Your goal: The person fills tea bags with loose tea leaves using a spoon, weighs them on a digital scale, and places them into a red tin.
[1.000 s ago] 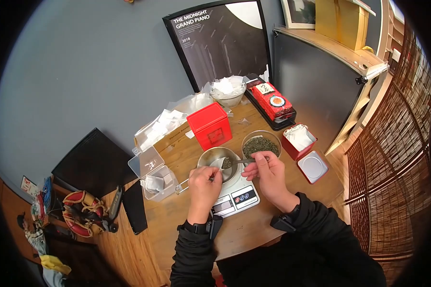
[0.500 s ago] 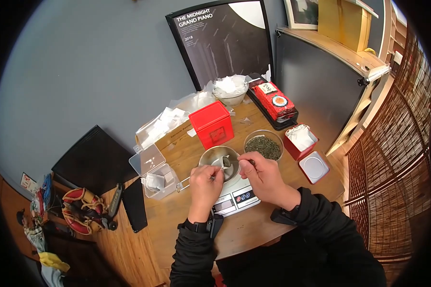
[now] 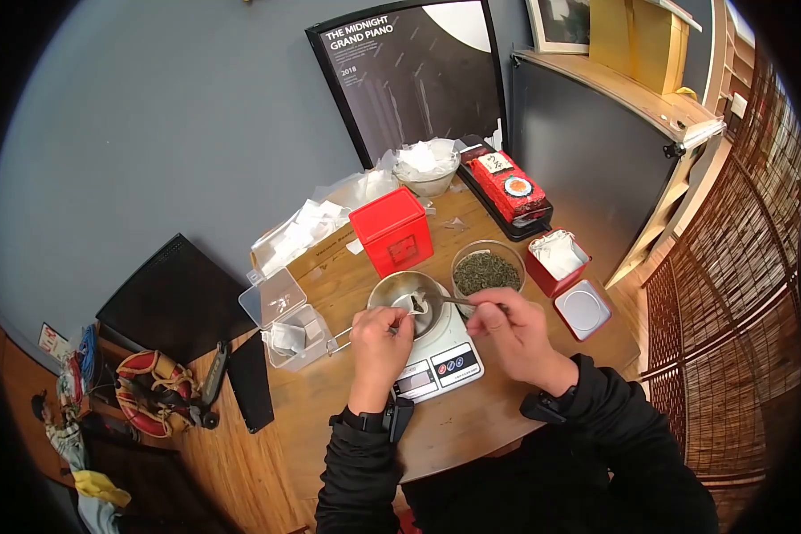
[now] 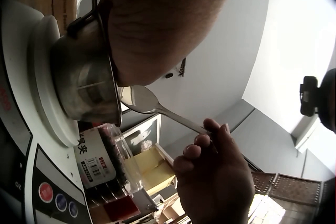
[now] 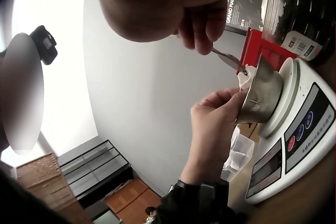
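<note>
My left hand (image 3: 381, 351) pinches a small white tea bag (image 5: 244, 79) at the rim of a metal pan (image 5: 265, 95), with the bag's mouth spread. Dark leaves show inside the bag in the head view. The pan has a thin side handle and stands on a white kitchen scale (image 3: 458, 367). My right hand (image 3: 518, 336) holds a metal spoon (image 4: 176, 118) by its handle, its bowl end at the bag over the pan. Right behind that hand stands a clear round jar of dried tea leaves (image 3: 489, 270).
A red box (image 3: 392, 233) stands behind the pan. Left lies a clear plastic box (image 3: 287, 336) holding white bags. On the right are an open red tin (image 3: 561, 260) and its lid (image 3: 583, 311). A bowl of white bags (image 3: 429, 169) and a red package (image 3: 512, 189) sit farther back.
My right hand moved in toward the bag and turned, tipping the spoon, then drew back right with the spoon level again. The left hand kept the bag in place.
</note>
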Demonstrator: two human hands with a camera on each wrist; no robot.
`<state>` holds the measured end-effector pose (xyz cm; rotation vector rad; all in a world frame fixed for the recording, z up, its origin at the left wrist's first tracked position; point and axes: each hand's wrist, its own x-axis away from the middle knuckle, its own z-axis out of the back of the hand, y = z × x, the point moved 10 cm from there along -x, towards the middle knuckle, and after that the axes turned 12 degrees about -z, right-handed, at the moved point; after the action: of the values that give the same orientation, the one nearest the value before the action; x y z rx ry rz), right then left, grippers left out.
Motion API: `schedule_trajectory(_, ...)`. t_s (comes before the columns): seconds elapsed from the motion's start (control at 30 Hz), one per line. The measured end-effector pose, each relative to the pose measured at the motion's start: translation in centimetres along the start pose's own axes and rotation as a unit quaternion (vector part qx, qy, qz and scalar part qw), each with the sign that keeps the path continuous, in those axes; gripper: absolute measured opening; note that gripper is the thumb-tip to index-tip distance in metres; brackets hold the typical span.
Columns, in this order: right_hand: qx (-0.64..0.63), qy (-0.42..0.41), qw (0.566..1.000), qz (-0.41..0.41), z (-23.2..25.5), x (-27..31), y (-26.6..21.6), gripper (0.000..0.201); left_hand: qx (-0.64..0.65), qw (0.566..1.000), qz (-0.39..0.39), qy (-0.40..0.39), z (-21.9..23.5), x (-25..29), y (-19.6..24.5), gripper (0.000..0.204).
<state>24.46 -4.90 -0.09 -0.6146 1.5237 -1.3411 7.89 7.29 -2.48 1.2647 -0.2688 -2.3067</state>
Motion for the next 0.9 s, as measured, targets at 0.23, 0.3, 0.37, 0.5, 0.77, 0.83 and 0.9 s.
schedule_trajectory(0.23,-0.083,0.147,0.982,-0.081,7.4,-0.3,5.0,0.021,-0.003,1.000,-0.003,0.008,0.1,0.1,0.0,0.005)
schedule_trajectory(0.3,-0.072,0.169,0.978,-0.093,9.2,-0.4,6.5,0.024,0.001,1.000,-0.003,0.009,0.1,0.0,0.1,0.005)
schedule_trajectory(0.37,-0.080,0.191,0.972,-0.109,10.7,-0.4,8.4,0.025,0.004,1.000,-0.004,0.009,0.1,0.0,0.2,0.005)
schedule_trajectory(0.5,-0.086,0.167,0.972,-0.138,9.6,-0.4,10.5,0.026,0.006,1.000,-0.012,0.008,0.1,-0.2,0.5,0.005)
schedule_trajectory(0.77,-0.181,0.190,0.951,-0.165,7.8,0.1,11.3,0.028,0.002,1.000,0.003,0.003,0.1,-0.1,0.2,0.005)
schedule_trajectory(0.83,-0.197,0.197,0.946,-0.167,7.8,0.0,11.9,0.028,-0.002,1.000,0.001,0.002,0.1,0.0,0.3,0.005)
schedule_trajectory(0.9,-0.212,0.203,0.941,-0.167,8.1,-0.2,12.1,0.028,0.003,1.000,0.005,0.003,0.1,-0.1,0.3,0.005)
